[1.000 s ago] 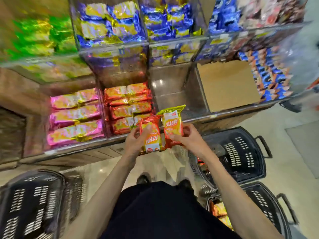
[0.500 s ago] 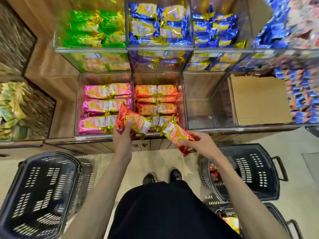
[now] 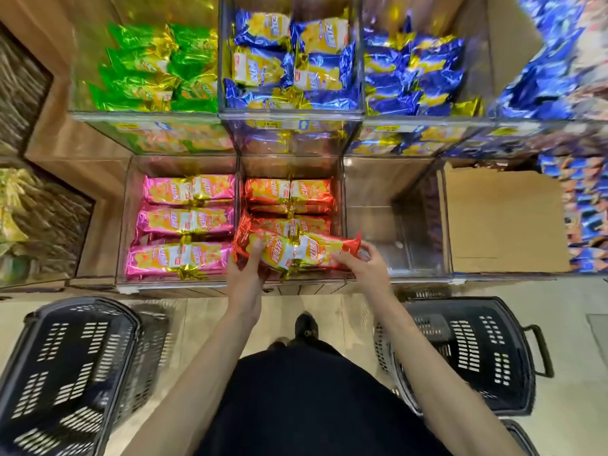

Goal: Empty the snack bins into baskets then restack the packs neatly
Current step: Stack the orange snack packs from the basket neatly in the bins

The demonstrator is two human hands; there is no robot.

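A clear bin [image 3: 340, 192] in the lower shelf row holds stacked red-orange snack packs [image 3: 288, 192]. At its front edge my left hand [image 3: 246, 274] grips one red-orange pack [image 3: 263, 243], and my right hand [image 3: 365, 263] holds a second red-orange pack [image 3: 329, 248] beside it. Both packs lie flat, end to end, on top of the front stack. The clear bin [image 3: 378, 218] to the right has no packs in it. The bin to the left holds pink packs [image 3: 184, 222] in neat rows.
Black plastic baskets stand on the floor: one [image 3: 65, 373] at lower left, one [image 3: 477, 353] at lower right, with another rim [image 3: 523, 436] below it. Upper bins hold green packs [image 3: 148, 67] and blue packs [image 3: 292, 57]. A cardboard sheet [image 3: 503, 218] lies at right.
Both hands have moved forward from in front of the shelf into the red-orange bin, bringing the two packs from tilted to flat on the front stack.
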